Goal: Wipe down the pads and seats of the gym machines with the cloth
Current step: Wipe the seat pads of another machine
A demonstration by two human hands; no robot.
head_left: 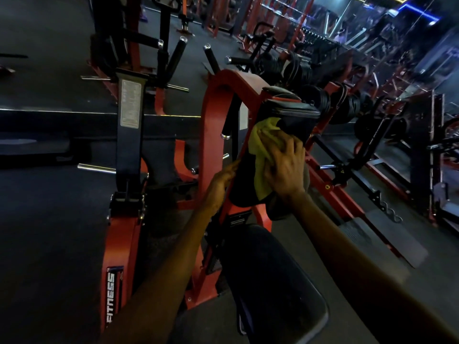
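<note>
Head view, far left: dark floor (49,207), matte and finely grained. Next, a red painted steel beam (116,269), boxy and sloping, with a black label reading FITNESS. Above it a square black post (130,120) with a pale rectangular sticker; round chrome pegs (95,168) sticking out sideways, smooth and shiny.

Toward the middle, left hand (219,181) open, fingers stretched up along the left edge of the chest pad (244,177); exact contact hard to make out in the dim light. Chest pad long, tilted, rounded at the bottom, covered in smooth black vinyl, mounted on the curved red frame.

On the pad's face, yellow-green cloth (260,150), soft and crumpled, folds bunched toward the top. Right hand (285,167) open, fingers spread, pressing the cloth flat against the pad.

Just above, a second black pad (295,112), blocky, with stitched seams and a slight sheen. Below, near the bottom edge, a wide black seat (268,281), rounded and padded.

Further right, round black weight plates (347,103) in a row on red racks, and a flat grey footplate (387,237) with a rough surface
</note>
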